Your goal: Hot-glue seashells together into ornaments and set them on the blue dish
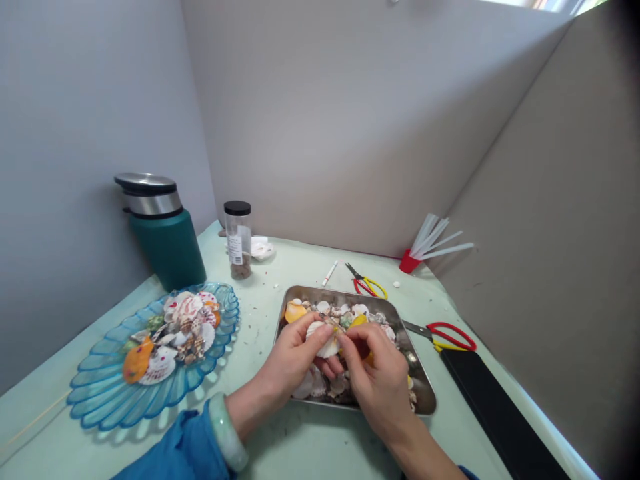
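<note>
Both hands meet over a metal tray filled with several seashells. My left hand is closed around a pale scallop shell, holding it just above the tray. My right hand pinches at the shell's right edge with thumb and forefinger; a bit of yellow shows beside the fingers, and I cannot make out what it is. A pale green bangle and a blue sleeve cover the left wrist.
A blue glass shell-shaped dish with decorated shells lies at the left. Behind it stand a teal flask and a black-lidded jar. Two scissors, a red cup of white sticks and a black slab lie at the right. Walls enclose the table.
</note>
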The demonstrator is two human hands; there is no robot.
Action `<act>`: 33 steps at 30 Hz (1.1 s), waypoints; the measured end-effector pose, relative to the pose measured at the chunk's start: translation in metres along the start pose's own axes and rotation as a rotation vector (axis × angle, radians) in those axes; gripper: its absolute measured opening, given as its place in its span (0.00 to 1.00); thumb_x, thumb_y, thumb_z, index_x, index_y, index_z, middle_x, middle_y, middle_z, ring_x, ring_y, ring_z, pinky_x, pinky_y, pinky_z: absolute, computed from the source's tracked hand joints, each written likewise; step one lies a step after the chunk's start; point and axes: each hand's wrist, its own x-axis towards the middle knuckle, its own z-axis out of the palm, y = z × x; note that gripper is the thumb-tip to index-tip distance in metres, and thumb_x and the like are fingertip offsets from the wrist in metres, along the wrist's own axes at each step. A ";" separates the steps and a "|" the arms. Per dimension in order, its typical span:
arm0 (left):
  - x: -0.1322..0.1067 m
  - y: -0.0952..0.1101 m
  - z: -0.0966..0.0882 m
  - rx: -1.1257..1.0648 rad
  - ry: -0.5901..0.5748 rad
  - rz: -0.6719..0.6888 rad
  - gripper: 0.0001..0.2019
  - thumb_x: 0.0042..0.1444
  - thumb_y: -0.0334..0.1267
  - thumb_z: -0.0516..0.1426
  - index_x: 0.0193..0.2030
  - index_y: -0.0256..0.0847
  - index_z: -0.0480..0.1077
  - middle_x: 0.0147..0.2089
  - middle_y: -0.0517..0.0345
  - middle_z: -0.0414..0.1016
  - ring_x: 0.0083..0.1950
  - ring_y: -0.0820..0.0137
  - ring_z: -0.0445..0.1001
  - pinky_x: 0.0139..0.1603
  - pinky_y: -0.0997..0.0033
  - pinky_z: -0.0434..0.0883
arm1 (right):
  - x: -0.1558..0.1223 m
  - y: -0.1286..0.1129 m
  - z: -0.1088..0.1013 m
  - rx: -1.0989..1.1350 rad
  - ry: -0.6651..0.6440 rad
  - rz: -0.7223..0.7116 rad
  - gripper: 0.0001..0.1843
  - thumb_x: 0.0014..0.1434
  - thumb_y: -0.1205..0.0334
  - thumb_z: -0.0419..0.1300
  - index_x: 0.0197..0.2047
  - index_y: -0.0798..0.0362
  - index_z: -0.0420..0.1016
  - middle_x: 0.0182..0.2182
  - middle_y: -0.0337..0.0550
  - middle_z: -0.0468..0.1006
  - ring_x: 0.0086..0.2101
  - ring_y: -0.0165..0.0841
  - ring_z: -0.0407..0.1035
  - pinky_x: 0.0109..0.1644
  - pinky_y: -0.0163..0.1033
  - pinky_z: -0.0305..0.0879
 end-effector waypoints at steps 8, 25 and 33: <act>0.000 0.000 0.000 0.005 -0.011 -0.001 0.15 0.53 0.49 0.58 0.33 0.36 0.66 0.22 0.61 0.72 0.23 0.71 0.73 0.24 0.74 0.71 | 0.000 0.001 0.001 0.007 0.001 -0.023 0.08 0.62 0.65 0.54 0.30 0.52 0.67 0.25 0.39 0.68 0.26 0.31 0.62 0.31 0.37 0.59; 0.001 -0.001 0.000 -0.034 -0.009 0.010 0.15 0.52 0.49 0.58 0.33 0.37 0.65 0.25 0.60 0.74 0.23 0.72 0.72 0.26 0.73 0.70 | -0.001 0.001 0.001 -0.034 -0.005 -0.079 0.03 0.60 0.68 0.55 0.35 0.53 0.69 0.28 0.42 0.70 0.29 0.32 0.65 0.33 0.38 0.61; -0.001 0.000 0.000 0.003 -0.025 0.019 0.15 0.53 0.48 0.58 0.35 0.37 0.65 0.24 0.61 0.72 0.24 0.72 0.72 0.27 0.73 0.71 | 0.001 -0.001 -0.001 0.024 -0.007 0.005 0.07 0.62 0.67 0.53 0.31 0.53 0.66 0.26 0.39 0.67 0.27 0.31 0.62 0.32 0.37 0.58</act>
